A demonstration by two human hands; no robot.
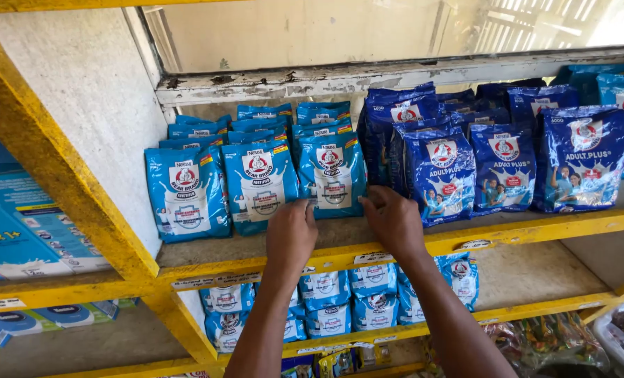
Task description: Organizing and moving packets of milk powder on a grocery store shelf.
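Bright daylight comes from the window [396,28] above, overexposed at the top right. The pouches [582,157] show small glare. Lower shelves [368,332] are in shadow. Edges bend slightly; focus is sharp.

A yellow-edged shelf [536,227] carries upright pouches in rows: light blue pouches [259,178] to the left, dark blue pouches [504,164] to the right, standing just beside each other. On the lower shelf [536,304], smaller light blue packets [326,287] stand in rows near its left half.
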